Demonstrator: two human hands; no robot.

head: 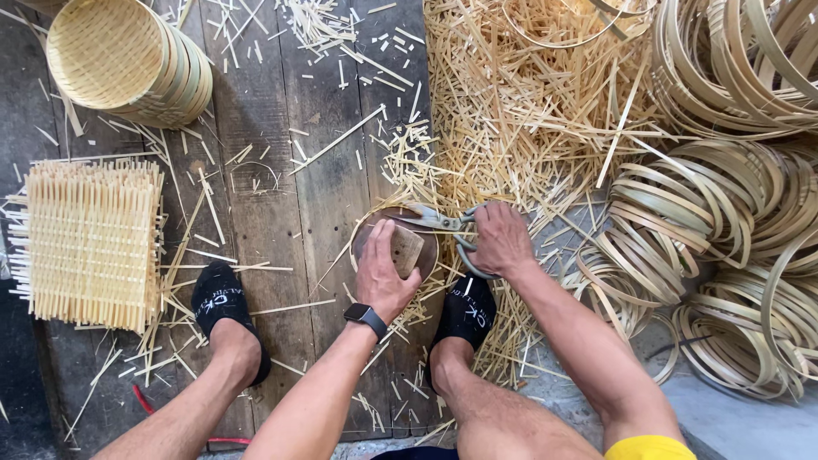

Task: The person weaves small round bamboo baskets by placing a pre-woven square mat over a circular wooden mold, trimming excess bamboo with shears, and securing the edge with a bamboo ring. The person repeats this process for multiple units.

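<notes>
At the far left, a square stack of woven bamboo mats [89,243] lay on the dark wooden floor [273,204], with a stack of round woven baskets [128,60] tipped on its side above it near the top edge. Loose bamboo slivers [511,111] were scattered across the boards and thickened into a deep pile toward the middle and right. Your two feet in black socks rested on the planks, well apart.

Between your feet and a little ahead, your left hand [383,268], with a black watch [366,317] on its wrist, pressed flat with fingers spread on a small wooden block [407,249] that sat on a round woven disc [375,232]. Just to the right, your right hand [501,240] was closed around the handles of metal shears [439,221], whose blades reached the disc's upper edge.

At the far right, heaps of bent bamboo hoops [724,204] filled the floor.
</notes>
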